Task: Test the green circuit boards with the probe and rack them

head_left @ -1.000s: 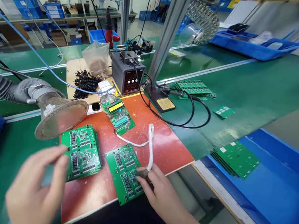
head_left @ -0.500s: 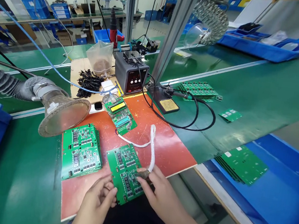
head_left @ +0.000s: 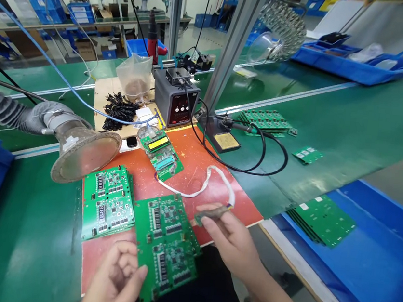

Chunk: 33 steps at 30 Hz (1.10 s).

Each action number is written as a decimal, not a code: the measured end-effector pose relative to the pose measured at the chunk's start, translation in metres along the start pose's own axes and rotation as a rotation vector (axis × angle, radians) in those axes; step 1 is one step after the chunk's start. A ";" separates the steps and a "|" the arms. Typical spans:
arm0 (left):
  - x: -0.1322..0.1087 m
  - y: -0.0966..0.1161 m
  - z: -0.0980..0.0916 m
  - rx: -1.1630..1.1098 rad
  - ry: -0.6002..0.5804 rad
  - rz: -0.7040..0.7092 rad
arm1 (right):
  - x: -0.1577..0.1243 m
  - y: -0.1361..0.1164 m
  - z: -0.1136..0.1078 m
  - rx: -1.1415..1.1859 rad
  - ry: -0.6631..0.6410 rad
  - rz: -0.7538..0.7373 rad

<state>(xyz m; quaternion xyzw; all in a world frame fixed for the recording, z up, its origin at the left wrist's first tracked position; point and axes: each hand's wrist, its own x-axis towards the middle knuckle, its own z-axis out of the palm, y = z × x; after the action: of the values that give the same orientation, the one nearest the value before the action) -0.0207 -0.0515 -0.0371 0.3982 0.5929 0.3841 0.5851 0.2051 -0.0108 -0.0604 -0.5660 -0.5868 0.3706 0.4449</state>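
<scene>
Green circuit board now lifted nearer the body, over the near edge of the counter; taped end of white cable just come away from it, leaving the board free. Left hand clamped on board's left edge, right hand pinched closed on taped end

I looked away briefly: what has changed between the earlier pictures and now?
The left hand has moved right from near the board stack and grips the left edge of the single circuit board; that board has shifted toward the person. The right hand has drawn the cable end rightward off it without letting go, and the white cable now curves right. The board stack and soldering station stayed put.
</scene>
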 end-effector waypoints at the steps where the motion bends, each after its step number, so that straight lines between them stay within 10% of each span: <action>1: -0.001 0.006 -0.011 0.016 0.066 0.008 | 0.007 0.002 0.004 -0.007 0.001 -0.007; 8: 0.019 0.041 -0.068 0.036 0.319 0.059 | 0.035 0.022 0.038 -0.201 -0.120 -0.069; 33: 0.035 0.029 -0.072 0.252 0.391 0.149 | 0.034 0.016 0.045 -0.383 -0.138 -0.134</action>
<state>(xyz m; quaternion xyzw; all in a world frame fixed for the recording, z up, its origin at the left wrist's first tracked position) -0.0919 -0.0074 -0.0222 0.4290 0.7070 0.4190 0.3749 0.1690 0.0276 -0.0867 -0.5732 -0.7121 0.2596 0.3114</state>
